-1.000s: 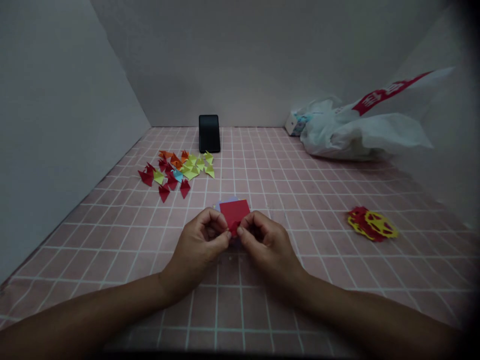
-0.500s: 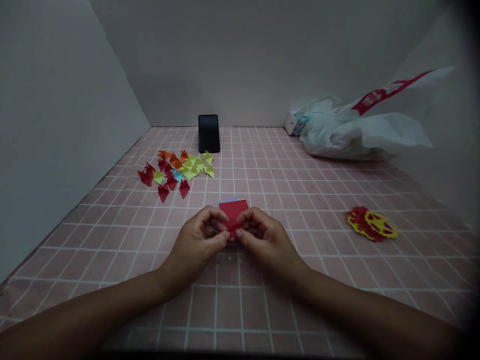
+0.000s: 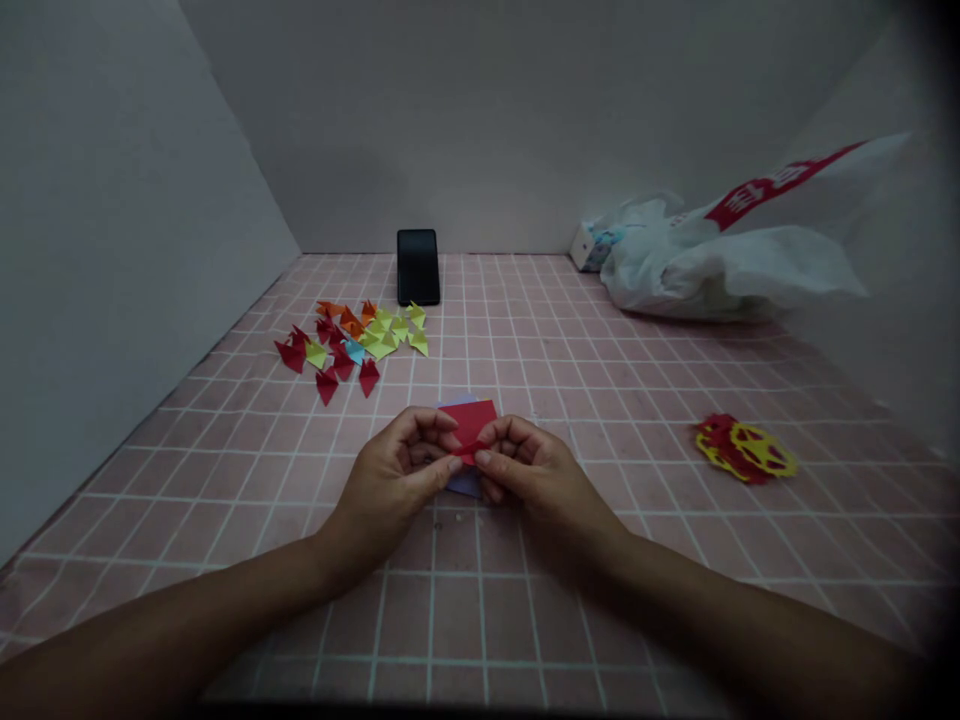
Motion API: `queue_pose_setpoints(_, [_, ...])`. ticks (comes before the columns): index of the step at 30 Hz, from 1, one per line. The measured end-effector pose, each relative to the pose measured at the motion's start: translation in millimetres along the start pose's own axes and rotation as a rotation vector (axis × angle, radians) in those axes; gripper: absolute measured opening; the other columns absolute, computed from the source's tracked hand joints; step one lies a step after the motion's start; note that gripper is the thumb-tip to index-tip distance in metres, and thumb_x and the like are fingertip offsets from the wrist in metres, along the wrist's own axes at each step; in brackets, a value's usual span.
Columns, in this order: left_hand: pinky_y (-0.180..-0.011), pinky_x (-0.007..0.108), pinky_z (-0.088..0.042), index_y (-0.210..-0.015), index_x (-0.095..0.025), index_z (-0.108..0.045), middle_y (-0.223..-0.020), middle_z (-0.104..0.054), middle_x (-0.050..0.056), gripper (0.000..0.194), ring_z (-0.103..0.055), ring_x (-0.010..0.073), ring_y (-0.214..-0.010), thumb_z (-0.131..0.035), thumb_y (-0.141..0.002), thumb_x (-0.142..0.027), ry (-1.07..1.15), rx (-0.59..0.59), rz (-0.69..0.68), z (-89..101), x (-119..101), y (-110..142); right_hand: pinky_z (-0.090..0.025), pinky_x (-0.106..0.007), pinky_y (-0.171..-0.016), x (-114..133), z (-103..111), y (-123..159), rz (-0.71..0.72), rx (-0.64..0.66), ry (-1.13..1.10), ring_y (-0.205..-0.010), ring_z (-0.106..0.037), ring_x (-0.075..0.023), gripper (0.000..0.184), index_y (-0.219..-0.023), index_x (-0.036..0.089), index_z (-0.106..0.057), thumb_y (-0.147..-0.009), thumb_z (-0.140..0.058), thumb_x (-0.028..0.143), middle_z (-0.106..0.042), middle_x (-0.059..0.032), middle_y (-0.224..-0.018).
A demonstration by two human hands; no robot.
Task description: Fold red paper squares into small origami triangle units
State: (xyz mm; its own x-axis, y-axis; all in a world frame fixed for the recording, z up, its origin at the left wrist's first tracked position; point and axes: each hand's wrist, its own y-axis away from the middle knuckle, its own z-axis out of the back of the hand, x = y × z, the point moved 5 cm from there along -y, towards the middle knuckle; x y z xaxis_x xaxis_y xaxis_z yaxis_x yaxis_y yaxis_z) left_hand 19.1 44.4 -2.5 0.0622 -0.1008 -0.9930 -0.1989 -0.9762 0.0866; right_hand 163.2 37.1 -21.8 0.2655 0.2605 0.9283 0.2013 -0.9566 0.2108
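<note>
Between my two hands is a small red piece of paper (image 3: 474,418), its near edge pinched in the fingertips. My left hand (image 3: 409,460) is closed on the paper's left side, thumb toward me. On the right side my right hand (image 3: 521,460) pinches the same paper, the two thumbs almost meeting. Under the red piece lies a stack of purple paper (image 3: 465,485), partly covered by my fingers. The small part being pinched is largely hidden by the fingertips.
Several folded paper cranes (image 3: 352,345) in red, orange, yellow and blue lie at the left. A black phone (image 3: 418,267) leans farther back. Red and yellow paper cutouts (image 3: 742,448) lie at the right. Behind them sit a white plastic bag (image 3: 697,270) and a box (image 3: 589,247).
My fingertips have shifted slightly away from me along the red paper. More of the purple paper shows below them. The other things have stayed put.
</note>
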Motion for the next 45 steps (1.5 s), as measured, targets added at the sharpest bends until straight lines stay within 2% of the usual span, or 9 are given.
queue_pose_setpoints(6, [-0.073,0.026,-0.054,-0.094,-0.018,-0.059,-0.081,-0.063,-0.001,0.031,-0.064,0.0125,-0.076,-0.076,-0.069,-0.017,0.008,-0.027,0.008,0.6,0.1,0.6,-0.030,-0.023,-0.049,-2.3,-1.6,0.2,0.004,0.010,-0.018,-0.048,-0.044,-0.0066,0.021,-0.078,0.019,-0.055,-0.073,-0.073,0.029,-0.052,0.0070,-0.060])
queue_pose_setpoints(15, [-0.071,0.025,-0.051,-0.095,-0.018,-0.058,-0.078,-0.061,-0.002,0.032,-0.060,0.0116,-0.073,-0.074,-0.068,-0.016,-0.008,0.015,0.047,0.2,-1.5,-0.4,-0.031,-0.021,-0.046,-2.6,-4.3,2.8,-0.024,0.023,-0.012,-0.048,-0.043,-0.0063,0.018,-0.079,0.018,-0.058,-0.073,-0.073,0.026,-0.052,0.0065,-0.061])
queue_pose_setpoints(21, [-0.081,0.028,-0.052,-0.097,-0.017,-0.058,-0.093,-0.063,0.002,0.030,-0.063,0.0144,-0.087,-0.074,-0.071,-0.018,0.042,0.043,0.013,-1.9,-0.1,1.1,-0.032,-0.022,-0.049,-1.4,-2.9,1.5,0.002,0.018,-0.088,-0.050,-0.045,-0.0064,0.019,-0.079,0.018,-0.059,-0.073,-0.076,0.025,-0.055,0.0057,-0.061])
queue_pose_setpoints(34, [-0.077,0.027,-0.050,-0.097,-0.017,-0.057,-0.089,-0.062,0.001,0.030,-0.060,0.0132,-0.082,-0.073,-0.071,-0.019,0.044,0.030,-0.006,0.0,-1.3,0.8,-0.032,-0.022,-0.049,-7.0,-5.2,2.7,-0.042,0.045,-0.154,-0.047,-0.045,-0.0056,0.026,-0.081,0.019,-0.054,-0.072,-0.079,0.025,-0.055,0.0064,-0.062])
queue_pose_setpoints(41, [-0.076,0.026,-0.050,-0.096,-0.017,-0.058,-0.087,-0.061,0.000,0.027,-0.059,0.0119,-0.080,-0.070,-0.072,-0.015,0.042,0.041,-0.002,0.1,-2.1,0.0,-0.032,-0.022,-0.049,-6.7,-5.3,3.1,-0.033,0.065,-0.057,-0.049,-0.045,-0.0063,0.023,-0.080,0.019,-0.054,-0.075,-0.075,0.026,-0.052,0.0067,-0.060])
queue_pose_setpoints(45, [-0.076,0.025,-0.051,-0.093,-0.017,-0.059,-0.087,-0.061,0.000,0.024,-0.060,0.0119,-0.081,-0.069,-0.072,-0.012,0.042,0.071,-0.012,-1.9,-1.2,-0.4,-0.033,-0.022,-0.048,-5.9,-6.4,3.4,-0.021,0.070,-0.020,-0.050,-0.046,-0.0062,0.024,-0.076,0.019,-0.053,-0.072,-0.076,0.023,-0.053,0.0067,-0.064])
